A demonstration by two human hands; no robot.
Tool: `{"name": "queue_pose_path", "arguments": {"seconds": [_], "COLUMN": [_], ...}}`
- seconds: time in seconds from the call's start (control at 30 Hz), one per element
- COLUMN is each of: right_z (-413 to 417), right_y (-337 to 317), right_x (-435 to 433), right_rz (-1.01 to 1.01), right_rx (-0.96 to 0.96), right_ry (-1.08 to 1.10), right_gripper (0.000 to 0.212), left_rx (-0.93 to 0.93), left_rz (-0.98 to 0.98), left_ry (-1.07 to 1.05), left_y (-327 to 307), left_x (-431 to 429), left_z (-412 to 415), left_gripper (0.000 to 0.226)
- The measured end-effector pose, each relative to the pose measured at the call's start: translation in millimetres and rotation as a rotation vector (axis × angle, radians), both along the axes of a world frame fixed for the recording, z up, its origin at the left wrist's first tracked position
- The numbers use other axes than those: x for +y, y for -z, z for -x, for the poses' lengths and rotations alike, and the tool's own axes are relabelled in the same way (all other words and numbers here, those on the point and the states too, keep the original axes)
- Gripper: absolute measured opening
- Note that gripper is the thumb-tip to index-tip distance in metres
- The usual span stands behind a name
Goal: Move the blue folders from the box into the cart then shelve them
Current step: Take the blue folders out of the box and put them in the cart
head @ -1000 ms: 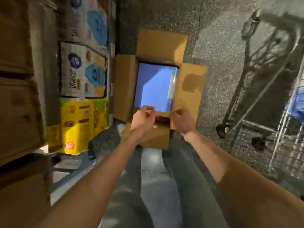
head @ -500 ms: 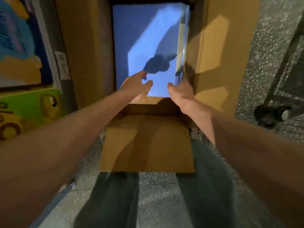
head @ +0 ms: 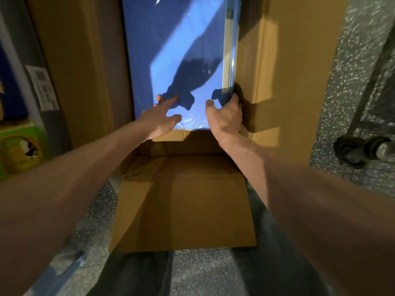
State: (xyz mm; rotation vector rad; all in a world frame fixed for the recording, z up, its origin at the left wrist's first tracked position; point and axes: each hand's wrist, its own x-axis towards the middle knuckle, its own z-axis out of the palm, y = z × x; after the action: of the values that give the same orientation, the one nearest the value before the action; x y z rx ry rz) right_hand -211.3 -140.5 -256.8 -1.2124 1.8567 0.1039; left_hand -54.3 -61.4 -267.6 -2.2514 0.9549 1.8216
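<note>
An open cardboard box (head: pixel 183 201) stands on the floor with its flaps folded out. Inside it lies a stack of blue folders (head: pixel 177 50) in clear wrap, the top face glossy and partly in shadow. My left hand (head: pixel 159 119) reaches over the near end of the stack with fingers spread and straight, fingertips on the blue surface. My right hand (head: pixel 225 113) grips the stack's near right corner, thumb on top and fingers curled down its right edge. The bottom of the stack is hidden in the box.
A dark caster wheel of the cart (head: pixel 354 149) stands on the speckled floor at the right. Stacked cartons, one green-yellow (head: pixel 19 150), line the left side. My legs (head: pixel 136 274) are under the near flap.
The view has closed in on the box. My left hand has stretched further onto the blue top, and my right hand has moved out to the stack's right corner and curled round it.
</note>
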Motion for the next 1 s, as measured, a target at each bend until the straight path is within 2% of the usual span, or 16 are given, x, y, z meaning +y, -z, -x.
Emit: {"name": "queue_pose_path", "arguments": {"seconds": [0.2,0.3,0.37,0.53,0.67,0.83,1.0], "right_z": [-2,2,3,-5,-20,-37,-45], "right_y": [-2,-11,-21,-60,-90,-116,-126], "right_x": [3,-1,-2,13,26,32,31], "right_rz": [0.038,0.015,0.003,0.009,-0.011,-0.091,-0.215], "right_rx": [-0.044,-0.112,-0.171,-0.298,-0.45,-0.55,-0.612], "right_ry": [0.087,0.101,0.087,0.056,0.092,-0.003,-0.025], "right_gripper": [0.063,0.048,0.047,0.045,0.036,0.027,0.028], "left_rx": [0.016,0.062,0.02,-0.034,-0.062,-0.079,-0.14], "left_rz": [0.005,0.023,0.053,0.238,0.398,0.401,0.356], "left_ry": [-0.094,-0.26,-0.361,-0.555,-0.516,-0.487,-0.413], "left_y": [-3,-13,-20,-53,-90,-115,-125], "left_x": [-9,-11,-13,-39,-66,-77,-72], "left_z": [-1,-2,-4,-7,-9,-21,-36], "left_gripper": [0.058,0.053,0.046,0.059,0.069,0.097,0.091]}}
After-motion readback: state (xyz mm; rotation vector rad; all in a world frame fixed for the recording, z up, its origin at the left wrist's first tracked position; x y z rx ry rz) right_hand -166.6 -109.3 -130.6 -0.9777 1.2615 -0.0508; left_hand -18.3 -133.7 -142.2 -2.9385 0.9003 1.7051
